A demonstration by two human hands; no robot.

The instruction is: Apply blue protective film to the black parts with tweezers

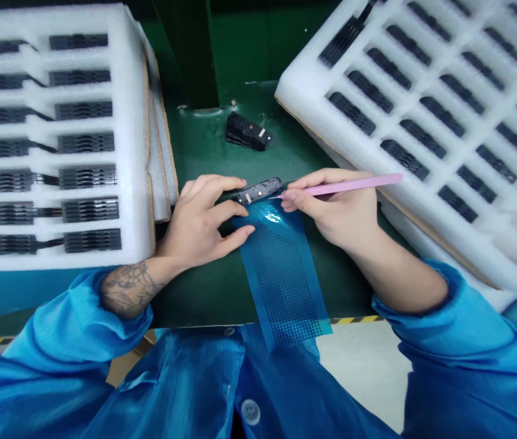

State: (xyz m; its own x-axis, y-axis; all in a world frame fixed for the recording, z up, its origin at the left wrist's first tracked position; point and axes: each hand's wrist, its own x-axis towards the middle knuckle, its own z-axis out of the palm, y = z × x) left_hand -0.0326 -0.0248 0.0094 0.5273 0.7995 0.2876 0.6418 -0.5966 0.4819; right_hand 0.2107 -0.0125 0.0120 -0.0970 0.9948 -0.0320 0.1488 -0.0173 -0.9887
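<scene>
Head view: a black module (258,191) is being gripped by the left hand (201,222) just above a blue mesh sheet (281,280), while pink tweezers (350,188) are being clasped by the right hand (327,207), tip at the module. Limited room is being left between two foam trays (130,122) (313,79), and the sheet is being draped over the bench edge (194,323).

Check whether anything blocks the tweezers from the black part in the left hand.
Nothing visible does. The pink tweezers in the right hand reach the black part held by the left hand; the blue sheet lies beneath, not between them.
</scene>
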